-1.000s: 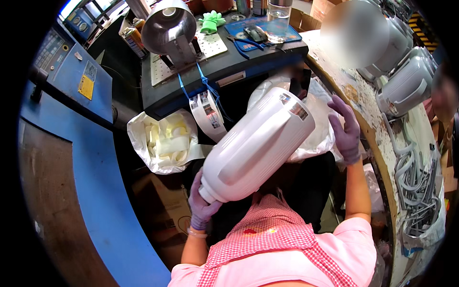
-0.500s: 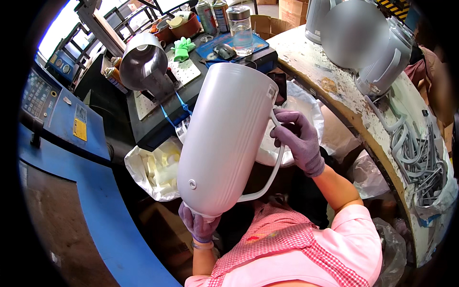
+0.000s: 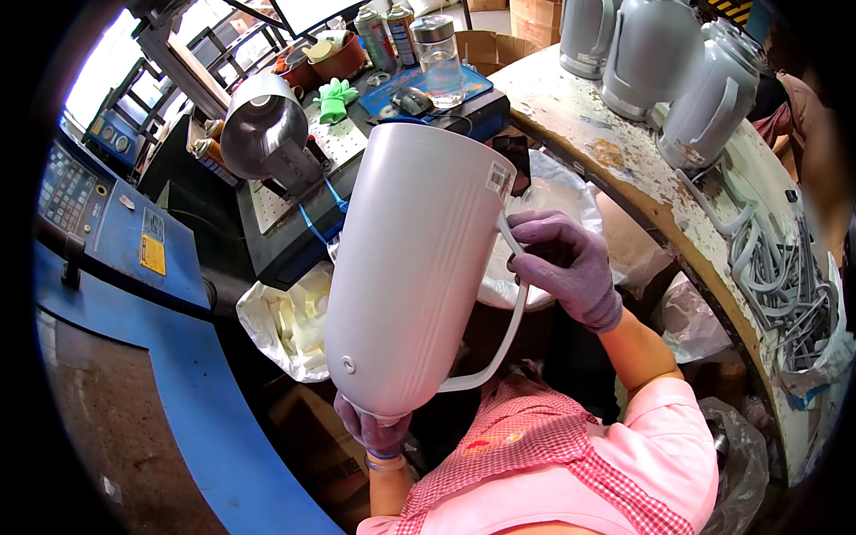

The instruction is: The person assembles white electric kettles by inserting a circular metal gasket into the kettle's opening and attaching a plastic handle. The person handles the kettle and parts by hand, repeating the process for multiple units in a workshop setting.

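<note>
A large light-grey plastic jug body (image 3: 406, 267) is held tilted in front of me, its wide end up and its narrow neck down. My left hand (image 3: 376, 430), in a purple glove, is closed around the neck from below; part of its fingers is hidden behind the jug. On the right side, a curved grey handle (image 3: 510, 343) meets the body near both ends. My right hand (image 3: 571, 267), also gloved, pinches this handle close to its upper end. A small round stud (image 3: 348, 365) shows low on the body, and a printed label (image 3: 499, 178) near the wide rim.
A shiny metal cylinder fixture (image 3: 265, 125) stands on the bench beyond the jug. Blue machinery (image 3: 192, 392) fills the left. On the curved worn table at right are finished-looking grey jugs (image 3: 713, 107) and a heap of loose handles (image 3: 776, 276). Bags of parts (image 3: 290, 325) sit below.
The jug has shifted slightly left and turned a little, bringing its label further into view. My right hand has moved slightly right and its fingers have shifted on the handle.
</note>
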The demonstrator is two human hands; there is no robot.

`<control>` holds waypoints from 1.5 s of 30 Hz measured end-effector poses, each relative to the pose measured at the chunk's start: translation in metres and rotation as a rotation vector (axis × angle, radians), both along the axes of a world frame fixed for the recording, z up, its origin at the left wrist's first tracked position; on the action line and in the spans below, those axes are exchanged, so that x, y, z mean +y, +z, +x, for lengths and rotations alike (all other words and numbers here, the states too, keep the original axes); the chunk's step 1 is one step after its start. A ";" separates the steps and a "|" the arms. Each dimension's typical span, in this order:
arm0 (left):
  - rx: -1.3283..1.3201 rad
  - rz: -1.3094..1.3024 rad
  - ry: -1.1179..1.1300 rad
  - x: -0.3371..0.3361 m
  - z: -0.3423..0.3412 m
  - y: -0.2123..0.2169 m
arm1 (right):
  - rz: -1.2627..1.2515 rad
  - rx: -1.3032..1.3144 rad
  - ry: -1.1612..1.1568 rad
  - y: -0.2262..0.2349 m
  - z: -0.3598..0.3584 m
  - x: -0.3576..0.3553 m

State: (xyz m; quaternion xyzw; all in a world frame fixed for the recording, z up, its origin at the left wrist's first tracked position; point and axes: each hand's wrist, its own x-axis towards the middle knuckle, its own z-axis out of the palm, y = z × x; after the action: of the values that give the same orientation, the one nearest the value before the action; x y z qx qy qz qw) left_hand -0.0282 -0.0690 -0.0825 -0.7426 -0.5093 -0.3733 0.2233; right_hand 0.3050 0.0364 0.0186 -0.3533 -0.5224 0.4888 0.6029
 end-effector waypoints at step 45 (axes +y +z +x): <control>-1.308 0.247 -0.259 0.373 -0.207 0.113 | 0.151 -0.177 0.035 0.096 -0.113 0.308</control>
State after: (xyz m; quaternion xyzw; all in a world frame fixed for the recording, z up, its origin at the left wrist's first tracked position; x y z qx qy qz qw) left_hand -0.2354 0.3037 0.0300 -0.3878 -0.4002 -0.8250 -0.0941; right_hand 0.1916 0.3444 0.1145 -0.3396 -0.6149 0.4253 0.5708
